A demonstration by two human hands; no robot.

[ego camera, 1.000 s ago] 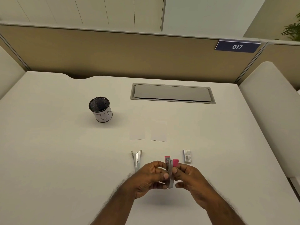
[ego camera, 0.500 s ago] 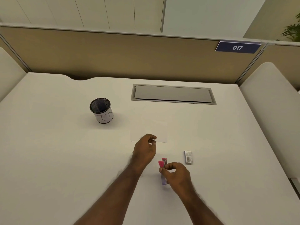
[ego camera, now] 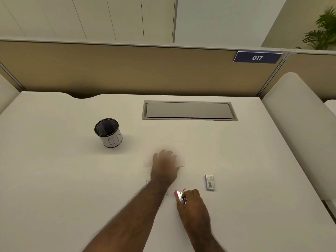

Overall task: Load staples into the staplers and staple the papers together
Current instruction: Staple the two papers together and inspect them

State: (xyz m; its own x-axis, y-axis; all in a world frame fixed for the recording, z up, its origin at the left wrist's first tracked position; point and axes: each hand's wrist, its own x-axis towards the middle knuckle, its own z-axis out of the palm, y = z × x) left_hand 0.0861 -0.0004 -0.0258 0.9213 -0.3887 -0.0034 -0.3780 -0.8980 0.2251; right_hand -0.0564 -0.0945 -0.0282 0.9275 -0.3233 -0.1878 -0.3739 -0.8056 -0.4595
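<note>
Nearest, the right hand [ego camera: 193, 200] is clenched round the pink stapler [ego camera: 180, 195], close to the desk [ego camera: 54, 179]; I'd keep its mouth aimed ahead at the papers [ego camera: 181, 161]. Beyond, the blurred left hand [ego camera: 165, 164] lies spread on those papers, gripping nothing; better to pin them squared, corner exposed; the staple box [ego camera: 210, 182] sits right.

Pink stapler [ego camera: 179, 195], black mesh cup [ego camera: 108, 132], white papers [ego camera: 181, 161], cream desk [ego camera: 54, 179]

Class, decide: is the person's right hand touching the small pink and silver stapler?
Touching. The head view shows the right hand with its fingers wrapped around the small pink and silver stapler.
</note>
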